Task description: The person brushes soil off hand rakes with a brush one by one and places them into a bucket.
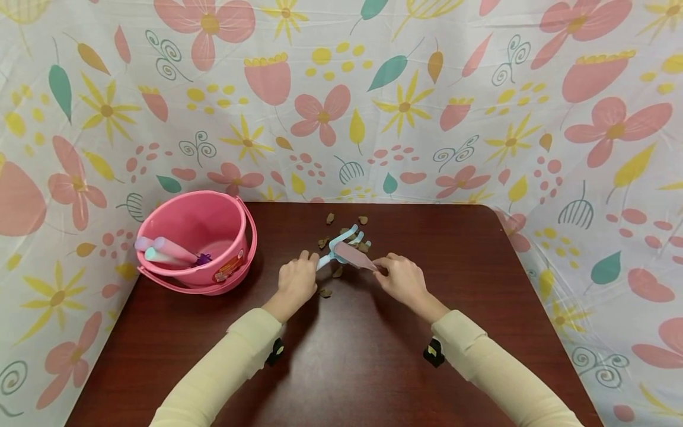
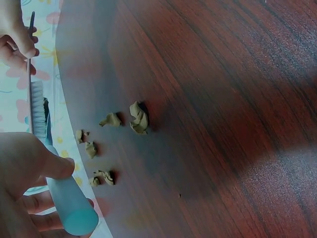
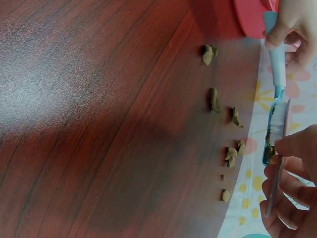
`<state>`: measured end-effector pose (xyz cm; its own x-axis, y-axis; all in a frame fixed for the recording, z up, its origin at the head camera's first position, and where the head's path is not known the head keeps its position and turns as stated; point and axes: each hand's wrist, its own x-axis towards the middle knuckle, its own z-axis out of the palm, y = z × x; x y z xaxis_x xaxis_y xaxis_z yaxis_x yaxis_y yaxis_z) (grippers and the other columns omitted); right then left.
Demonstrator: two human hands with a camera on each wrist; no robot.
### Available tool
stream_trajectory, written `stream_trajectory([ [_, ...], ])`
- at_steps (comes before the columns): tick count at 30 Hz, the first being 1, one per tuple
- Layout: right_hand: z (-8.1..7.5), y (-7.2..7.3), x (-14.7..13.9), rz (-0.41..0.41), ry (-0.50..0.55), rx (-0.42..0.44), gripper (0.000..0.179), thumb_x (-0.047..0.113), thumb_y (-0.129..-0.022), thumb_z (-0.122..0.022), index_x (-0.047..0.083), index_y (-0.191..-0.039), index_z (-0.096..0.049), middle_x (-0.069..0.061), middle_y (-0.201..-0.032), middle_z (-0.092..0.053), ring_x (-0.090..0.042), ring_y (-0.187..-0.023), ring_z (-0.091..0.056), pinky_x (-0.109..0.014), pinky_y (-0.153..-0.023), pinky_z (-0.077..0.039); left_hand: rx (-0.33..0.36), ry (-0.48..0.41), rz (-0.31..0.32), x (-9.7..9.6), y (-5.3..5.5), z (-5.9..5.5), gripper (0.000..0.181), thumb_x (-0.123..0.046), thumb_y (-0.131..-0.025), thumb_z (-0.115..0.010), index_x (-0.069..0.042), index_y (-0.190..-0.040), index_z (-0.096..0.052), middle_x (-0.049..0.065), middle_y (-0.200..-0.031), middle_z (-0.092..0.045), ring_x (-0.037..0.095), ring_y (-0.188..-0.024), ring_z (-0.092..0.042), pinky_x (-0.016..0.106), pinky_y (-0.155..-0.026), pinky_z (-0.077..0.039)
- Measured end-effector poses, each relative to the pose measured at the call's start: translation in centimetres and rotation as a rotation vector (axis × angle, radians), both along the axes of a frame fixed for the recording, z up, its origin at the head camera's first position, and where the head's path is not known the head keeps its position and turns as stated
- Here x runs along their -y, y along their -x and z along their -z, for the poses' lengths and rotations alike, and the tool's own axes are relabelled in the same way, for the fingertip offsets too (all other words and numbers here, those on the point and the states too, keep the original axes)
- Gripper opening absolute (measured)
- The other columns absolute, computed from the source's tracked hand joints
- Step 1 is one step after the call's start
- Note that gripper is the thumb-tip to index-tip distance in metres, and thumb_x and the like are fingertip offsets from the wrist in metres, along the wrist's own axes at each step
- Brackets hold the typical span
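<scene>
My left hand grips the pale handle of a light blue toy hand rake, whose curved prongs point away to the right over the table. A pink flat-backed brush is pinched in my right hand. In the right wrist view, its white bristles lie against the rake's head, where brown clay-like matter clings. The teal end of the rake handle shows below my left thumb. Several brown crumpled lumps are scattered on the table beneath and around both tools.
A pink bucket stands at the table's back left, with lavender and mint tool handles leaning inside. The dark wood table ends at the back against a flower-patterned curtain.
</scene>
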<state>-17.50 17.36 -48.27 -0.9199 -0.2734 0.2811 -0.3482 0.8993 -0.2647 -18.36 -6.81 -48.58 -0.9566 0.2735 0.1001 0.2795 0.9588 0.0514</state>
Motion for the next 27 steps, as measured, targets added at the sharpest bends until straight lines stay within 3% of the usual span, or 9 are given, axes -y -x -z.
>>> stream_trajectory([
  [13,0.1,-0.6,-0.6,-0.018,0.002,-0.006,0.020,0.019,-0.077,-0.071,0.016,-0.097,-0.072,-0.001,-0.079,-0.063,-0.010,-0.055,-0.047,-0.025,-0.042,-0.035,-0.018,-0.005,0.006,0.0,-0.1,0.1,0.029,-0.011,-0.070,-0.069,-0.011,-0.094,-0.054,0.005,-0.082,-0.052,0.021,-0.055,-0.053,0.033,-0.041,-0.040],
  [21,-0.2,0.0,-0.5,-0.011,0.024,-0.100,0.022,0.020,-0.077,-0.072,0.016,-0.099,-0.071,-0.001,-0.078,-0.062,-0.012,-0.057,-0.049,-0.025,-0.043,-0.036,-0.071,-0.046,-0.014,0.1,-0.1,0.2,0.029,-0.008,-0.066,-0.069,-0.009,-0.090,-0.053,0.006,-0.079,-0.051,0.025,-0.058,-0.057,0.037,-0.043,-0.043],
  [27,-0.8,0.6,0.1,0.032,0.028,-0.106,0.022,0.021,-0.078,-0.071,0.016,-0.100,-0.071,-0.004,-0.082,-0.064,-0.017,-0.059,-0.054,-0.028,-0.043,-0.038,-0.036,-0.042,0.003,0.0,-0.1,0.2,0.030,-0.008,-0.067,-0.070,-0.010,-0.092,-0.053,0.006,-0.082,-0.052,0.023,-0.058,-0.056,0.036,-0.044,-0.043],
])
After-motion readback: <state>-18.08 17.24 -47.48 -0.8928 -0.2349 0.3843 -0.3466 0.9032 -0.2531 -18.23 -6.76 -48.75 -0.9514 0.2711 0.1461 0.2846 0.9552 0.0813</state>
